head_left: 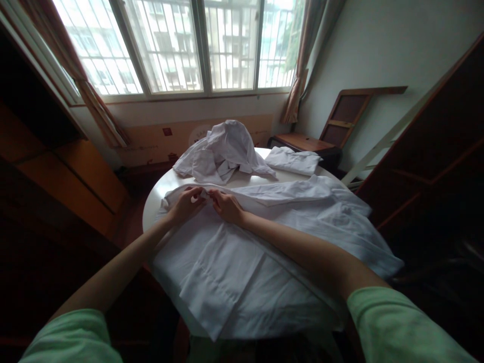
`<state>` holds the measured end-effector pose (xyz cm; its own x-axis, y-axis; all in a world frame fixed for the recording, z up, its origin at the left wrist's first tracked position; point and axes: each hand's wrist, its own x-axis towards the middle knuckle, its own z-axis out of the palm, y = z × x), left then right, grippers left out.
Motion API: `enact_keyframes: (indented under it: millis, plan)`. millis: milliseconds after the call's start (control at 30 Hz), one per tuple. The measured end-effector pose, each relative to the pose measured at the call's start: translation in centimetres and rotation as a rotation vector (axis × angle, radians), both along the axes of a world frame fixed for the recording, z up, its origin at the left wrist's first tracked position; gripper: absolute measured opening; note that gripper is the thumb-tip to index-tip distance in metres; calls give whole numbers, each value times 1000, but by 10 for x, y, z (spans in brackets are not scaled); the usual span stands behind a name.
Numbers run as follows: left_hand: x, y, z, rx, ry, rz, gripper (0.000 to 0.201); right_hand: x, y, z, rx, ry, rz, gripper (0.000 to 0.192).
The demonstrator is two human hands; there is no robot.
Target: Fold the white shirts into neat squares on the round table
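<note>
A white long-sleeved garment (242,267) that looks like a shirt or coat lies spread over a round white table (153,201), hanging past its front edge. At the garment's far left part, my left hand (188,203) pinches a bit of the cloth between thumb and finger. Right beside it, my right hand (226,204) grips the same spot of cloth, the fingertips of both hands nearly touching. Whatever small detail lies between the fingers is too small to make out. One sleeve stretches to the right across the garment.
Behind the garment, a crumpled white cloth heap (227,151) and a folded white garment (294,160) lie on the table. A large cardboard box (151,136) leans below the window. Wooden furniture stands left, a dark wooden panel (423,161) right, and a small wooden stand (302,142) back right.
</note>
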<state>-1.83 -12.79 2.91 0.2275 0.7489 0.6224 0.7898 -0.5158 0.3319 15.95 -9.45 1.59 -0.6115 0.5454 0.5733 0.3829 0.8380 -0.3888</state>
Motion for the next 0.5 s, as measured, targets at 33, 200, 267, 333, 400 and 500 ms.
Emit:
enact_keyframes:
  millis: [33, 200, 267, 333, 400, 500]
  plan:
    - [-2, 1, 1, -24, 27, -22, 10, 0, 0, 0, 4, -10, -1, 34]
    - [-5, 7, 1, -84, 92, -71, 15, 1, -1, 0, 57, -70, 33, 34]
    - [-3, 7, 0, -70, 127, -87, 16, 1, -1, 0, 68, -79, 43, 32]
    - [-1, 7, 0, -55, 178, -111, 14, 2, -1, 1, 65, -80, 49, 31]
    - [-1, 7, 1, -50, 234, -114, 12, 2, -2, 1, 61, -83, 57, 31]
    - [-7, 9, 5, -67, 337, -81, 11, 3, -3, 3, 66, -94, 55, 31]
